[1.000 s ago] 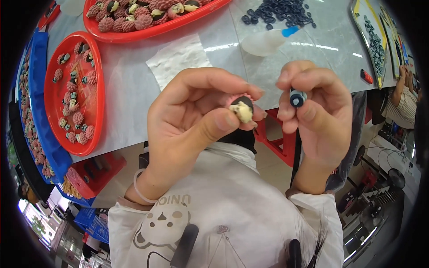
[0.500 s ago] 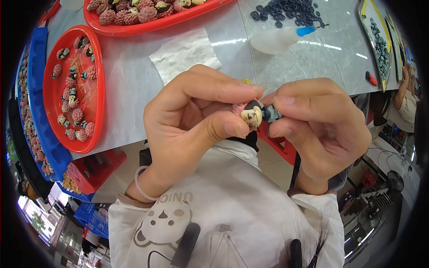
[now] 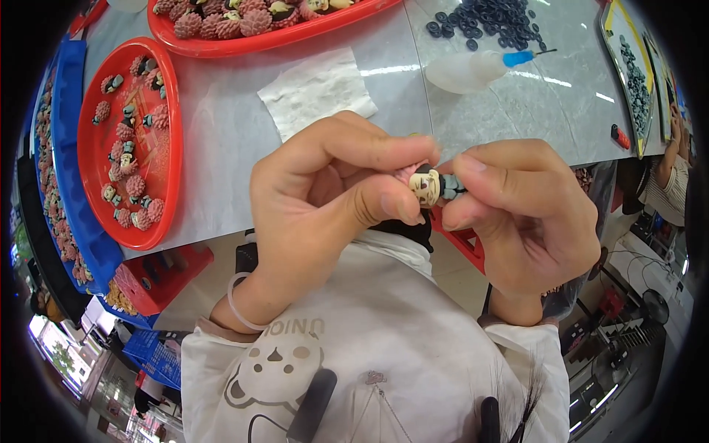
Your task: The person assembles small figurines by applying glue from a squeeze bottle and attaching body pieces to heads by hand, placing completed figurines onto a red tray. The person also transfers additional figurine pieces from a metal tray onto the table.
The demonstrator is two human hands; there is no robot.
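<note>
My left hand [image 3: 325,184] pinches a small figurine's head [image 3: 425,187] between thumb and forefinger. The head has a pale face, black hair and a pink part that the fingers partly cover. At its right is the figurine's grey-green body [image 3: 451,187], held by the thumb and forefinger of my right hand [image 3: 535,210]. Head and body meet, with something dark between them; whether they are joined I cannot tell. Both hands are raised in front of my white top, at the table's near edge.
Several pink-and-black figurine pieces lie in a red oval tray [image 3: 83,140] and a larger red tray [image 3: 244,47]. Beyond my hands are a white tissue [image 3: 317,92], a needle-tipped squeeze bottle [image 3: 464,71] and dark rings [image 3: 493,22]. A yellow-edged tray [image 3: 610,44] stands right; a person's sleeve [image 3: 670,177] shows beyond.
The figurine has turned slightly, and its body sits closer against the head. My right hand has shifted a little left toward my left hand. The whole view has shifted slightly.
</note>
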